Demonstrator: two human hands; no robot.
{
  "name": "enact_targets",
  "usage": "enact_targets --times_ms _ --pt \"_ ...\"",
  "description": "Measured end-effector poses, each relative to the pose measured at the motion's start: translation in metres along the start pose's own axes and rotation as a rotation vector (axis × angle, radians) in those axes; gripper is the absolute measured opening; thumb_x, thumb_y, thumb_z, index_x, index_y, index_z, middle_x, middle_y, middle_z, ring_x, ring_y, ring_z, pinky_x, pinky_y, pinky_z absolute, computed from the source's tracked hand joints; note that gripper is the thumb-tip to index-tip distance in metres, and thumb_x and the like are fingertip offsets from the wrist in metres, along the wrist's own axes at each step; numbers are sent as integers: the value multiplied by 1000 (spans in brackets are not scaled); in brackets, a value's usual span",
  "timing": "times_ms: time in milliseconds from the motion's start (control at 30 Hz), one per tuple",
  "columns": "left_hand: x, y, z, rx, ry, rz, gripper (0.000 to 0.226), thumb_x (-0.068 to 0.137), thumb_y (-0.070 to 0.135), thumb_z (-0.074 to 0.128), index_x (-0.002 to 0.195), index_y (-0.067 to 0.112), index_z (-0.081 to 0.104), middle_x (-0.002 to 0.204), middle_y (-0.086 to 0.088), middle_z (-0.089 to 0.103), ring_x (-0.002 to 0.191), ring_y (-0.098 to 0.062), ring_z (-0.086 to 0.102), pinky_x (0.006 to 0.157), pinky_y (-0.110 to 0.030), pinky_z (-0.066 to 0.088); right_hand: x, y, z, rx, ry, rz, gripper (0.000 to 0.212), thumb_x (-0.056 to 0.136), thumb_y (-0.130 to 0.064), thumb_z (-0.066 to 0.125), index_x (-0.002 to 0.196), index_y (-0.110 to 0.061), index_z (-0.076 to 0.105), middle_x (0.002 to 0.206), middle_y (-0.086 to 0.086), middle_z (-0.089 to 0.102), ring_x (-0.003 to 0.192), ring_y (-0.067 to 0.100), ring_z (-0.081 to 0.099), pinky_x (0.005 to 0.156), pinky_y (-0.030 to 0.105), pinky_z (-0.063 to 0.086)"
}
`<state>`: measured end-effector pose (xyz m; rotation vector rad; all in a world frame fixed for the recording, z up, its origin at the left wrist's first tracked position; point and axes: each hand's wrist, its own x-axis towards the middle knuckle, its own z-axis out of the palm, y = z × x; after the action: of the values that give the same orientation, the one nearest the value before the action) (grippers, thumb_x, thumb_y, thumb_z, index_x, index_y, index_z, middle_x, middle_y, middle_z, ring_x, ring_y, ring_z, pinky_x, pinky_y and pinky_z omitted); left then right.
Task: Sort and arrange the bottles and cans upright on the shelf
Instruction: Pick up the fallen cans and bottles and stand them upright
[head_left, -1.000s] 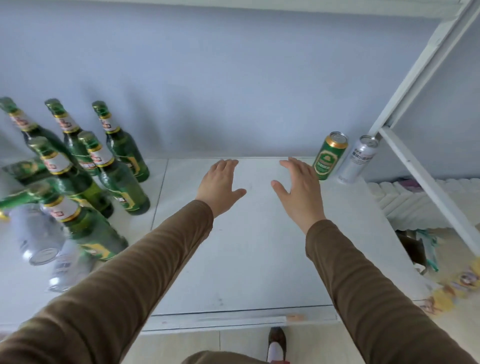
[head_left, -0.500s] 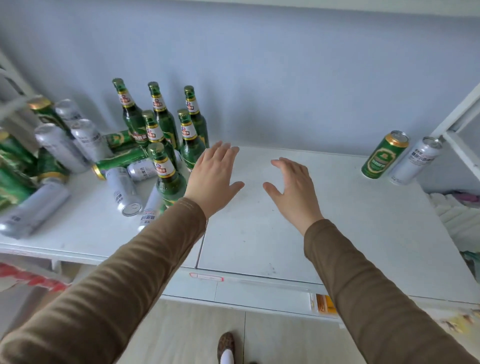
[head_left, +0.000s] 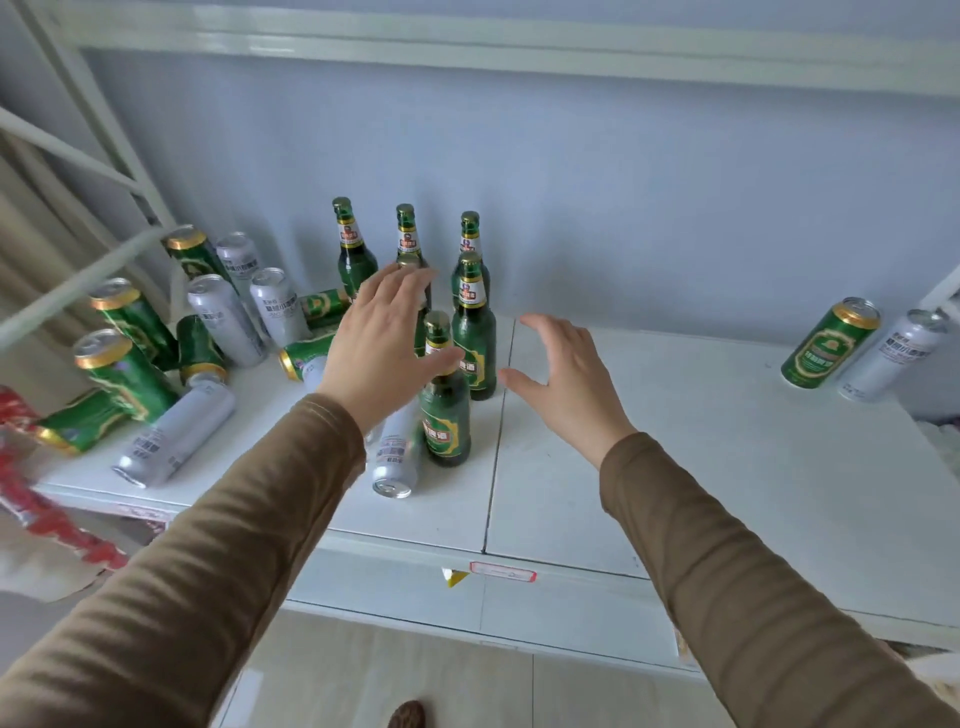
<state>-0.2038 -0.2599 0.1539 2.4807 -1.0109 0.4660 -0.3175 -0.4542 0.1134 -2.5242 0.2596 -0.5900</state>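
Note:
Several green glass bottles stand upright in a cluster on the white shelf (head_left: 727, 467); the nearest bottle (head_left: 445, 410) is in front, another (head_left: 474, 332) just behind it. My left hand (head_left: 382, 338) hovers open in front of the cluster, hiding part of it, its thumb near the front bottle's neck. My right hand (head_left: 563, 374) is open to the right of the bottles, holding nothing. Green cans (head_left: 124, 371) and silver cans (head_left: 226, 319) crowd the shelf's left end, some upright, some lying down. A silver can (head_left: 397, 457) lies by the front bottle.
A green can (head_left: 829, 343) and a silver can (head_left: 891, 353) stand at the far right by the wall. White shelf frame bars (head_left: 78, 156) cross at the left. An upper shelf board (head_left: 467, 44) runs overhead. A red and white bag (head_left: 31, 493) hangs at the lower left.
The view has swung left, bringing the bottle cluster and the cans to the middle. Both hands have moved left toward the bottles, staying open.

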Motion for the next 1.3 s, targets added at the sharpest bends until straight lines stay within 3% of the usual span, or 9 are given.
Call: enact_targets --times_ms 267,467,600,667,767,867,1067,1300 --pt "17 -96 18 -133 -161 14 97 81 69 65 155 19 27 157 -1 36 145 -22 28 118 -40 26 23 -35 73 86 -94 154 73 84 -46 76 145 -25 42 142 -5 51 129 17 39 97 27 35" --pt "44 -132 65 -269 -324 -75 91 88 62 61 157 17 22 160 -5 32 147 -25 29 120 -44 27 25 -42 108 137 -87 295 58 86 -47 72 134 -24 50 126 -5 59 117 17 49 91 28 41" --pt "63 -140 88 -401 -346 -130 86 89 53 65 156 15 25 158 -7 36 143 -25 36 117 -44 33 27 -42 119 200 -54 350 47 86 -47 70 124 -27 53 115 -7 65 107 15 58 90 37 51" --pt "69 -139 97 -448 -343 -126 79 90 47 67 152 14 31 151 -8 45 137 -25 44 110 -41 39 27 -43 120 234 -42 356 46 87 -44 71 125 -26 53 114 -8 66 105 14 61 91 40 52" --pt "75 -134 108 -528 -326 -117 54 91 39 69 135 16 47 126 -3 63 113 -22 60 89 -33 46 27 -45 119 274 -35 363 43 88 -40 71 126 -27 54 113 -9 67 105 12 62 90 40 53" --pt "79 -132 114 -587 -297 -143 33 93 31 67 118 16 51 106 2 66 93 -18 62 77 -32 47 29 -47 119 313 -30 375 39 90 -37 70 124 -27 54 113 -9 69 103 11 64 91 40 54" --pt "85 -132 118 -653 -331 -172 22 92 31 70 105 22 54 97 9 67 88 -11 63 76 -33 50 31 -49 119 357 -12 419 39 88 -40 70 121 -27 55 110 -9 70 102 12 66 91 44 54" --pt "76 -125 89 -580 -195 -170 25 91 41 68 100 23 53 90 9 67 83 -18 65 72 -41 55 29 -43 101 381 75 439 39 80 -48 69 112 -28 58 104 -9 72 98 11 68 89 45 55"
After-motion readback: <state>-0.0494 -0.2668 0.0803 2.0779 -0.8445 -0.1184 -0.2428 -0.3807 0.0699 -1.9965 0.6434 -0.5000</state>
